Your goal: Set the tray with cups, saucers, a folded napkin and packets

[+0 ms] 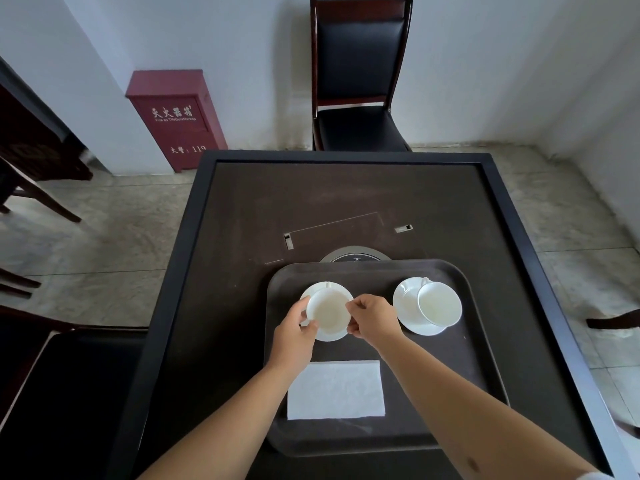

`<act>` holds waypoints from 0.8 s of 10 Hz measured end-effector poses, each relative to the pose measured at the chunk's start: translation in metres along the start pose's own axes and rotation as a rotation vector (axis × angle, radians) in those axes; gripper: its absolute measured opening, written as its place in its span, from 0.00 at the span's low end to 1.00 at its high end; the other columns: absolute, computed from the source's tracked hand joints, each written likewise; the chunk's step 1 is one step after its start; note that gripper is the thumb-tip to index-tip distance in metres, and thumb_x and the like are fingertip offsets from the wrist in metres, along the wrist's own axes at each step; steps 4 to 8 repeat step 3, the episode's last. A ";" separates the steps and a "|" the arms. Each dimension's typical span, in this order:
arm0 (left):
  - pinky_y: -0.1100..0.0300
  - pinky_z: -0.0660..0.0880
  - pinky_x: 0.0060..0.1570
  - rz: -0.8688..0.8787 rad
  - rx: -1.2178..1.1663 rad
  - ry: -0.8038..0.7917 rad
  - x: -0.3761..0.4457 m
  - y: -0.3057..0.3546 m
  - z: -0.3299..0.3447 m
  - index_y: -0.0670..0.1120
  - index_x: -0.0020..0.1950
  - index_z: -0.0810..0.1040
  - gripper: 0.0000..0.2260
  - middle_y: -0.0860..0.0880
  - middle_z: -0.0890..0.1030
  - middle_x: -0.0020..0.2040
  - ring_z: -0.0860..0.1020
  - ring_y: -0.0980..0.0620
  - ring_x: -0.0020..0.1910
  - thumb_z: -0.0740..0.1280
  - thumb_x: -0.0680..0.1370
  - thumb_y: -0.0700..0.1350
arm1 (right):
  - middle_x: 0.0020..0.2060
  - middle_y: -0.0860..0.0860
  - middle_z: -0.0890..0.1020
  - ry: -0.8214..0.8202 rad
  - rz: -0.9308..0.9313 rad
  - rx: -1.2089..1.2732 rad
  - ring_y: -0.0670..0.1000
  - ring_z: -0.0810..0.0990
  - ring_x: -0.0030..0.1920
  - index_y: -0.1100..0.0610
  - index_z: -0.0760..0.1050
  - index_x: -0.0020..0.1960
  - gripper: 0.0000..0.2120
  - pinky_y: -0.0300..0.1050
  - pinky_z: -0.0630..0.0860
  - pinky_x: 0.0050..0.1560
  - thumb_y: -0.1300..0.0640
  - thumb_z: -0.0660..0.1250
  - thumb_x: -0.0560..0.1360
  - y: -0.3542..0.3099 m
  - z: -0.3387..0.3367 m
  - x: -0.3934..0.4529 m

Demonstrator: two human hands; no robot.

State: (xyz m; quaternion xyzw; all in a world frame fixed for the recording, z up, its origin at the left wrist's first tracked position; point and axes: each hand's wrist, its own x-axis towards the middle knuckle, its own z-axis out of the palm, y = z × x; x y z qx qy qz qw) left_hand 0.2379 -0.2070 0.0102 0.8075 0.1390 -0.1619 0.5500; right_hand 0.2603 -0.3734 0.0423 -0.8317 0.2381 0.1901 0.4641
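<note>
While both hands steady it, the left cup (329, 315) settles on its saucer (323, 336).

Left hand (294, 332) and right hand (372, 318) pinch the cup's rim from either side; a second cup (439, 303) and the napkin (336, 389) already sit on the brown tray (478, 358) (no packets visible, probably next). Dark table (235, 237), black chair (360, 77), red fire cabinet (176, 116).
</note>
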 end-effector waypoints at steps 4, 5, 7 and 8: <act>0.55 0.69 0.65 0.079 0.205 0.017 -0.012 0.009 -0.005 0.54 0.79 0.56 0.30 0.52 0.66 0.75 0.69 0.47 0.71 0.66 0.81 0.47 | 0.34 0.53 0.83 -0.059 0.002 0.000 0.50 0.83 0.33 0.55 0.79 0.44 0.16 0.52 0.83 0.45 0.47 0.59 0.81 0.004 -0.002 -0.009; 0.55 0.69 0.65 0.079 0.205 0.017 -0.012 0.009 -0.005 0.54 0.79 0.56 0.30 0.52 0.66 0.75 0.69 0.47 0.71 0.66 0.81 0.47 | 0.34 0.53 0.83 -0.059 0.002 0.000 0.50 0.83 0.33 0.55 0.79 0.44 0.16 0.52 0.83 0.45 0.47 0.59 0.81 0.004 -0.002 -0.009; 0.55 0.69 0.65 0.079 0.205 0.017 -0.012 0.009 -0.005 0.54 0.79 0.56 0.30 0.52 0.66 0.75 0.69 0.47 0.71 0.66 0.81 0.47 | 0.34 0.53 0.83 -0.059 0.002 0.000 0.50 0.83 0.33 0.55 0.79 0.44 0.16 0.52 0.83 0.45 0.47 0.59 0.81 0.004 -0.002 -0.009; 0.55 0.69 0.65 0.079 0.205 0.017 -0.012 0.009 -0.005 0.54 0.79 0.56 0.30 0.52 0.66 0.75 0.69 0.47 0.71 0.66 0.81 0.47 | 0.34 0.53 0.83 -0.059 0.002 0.000 0.50 0.83 0.33 0.55 0.79 0.44 0.16 0.52 0.83 0.45 0.47 0.59 0.81 0.004 -0.002 -0.009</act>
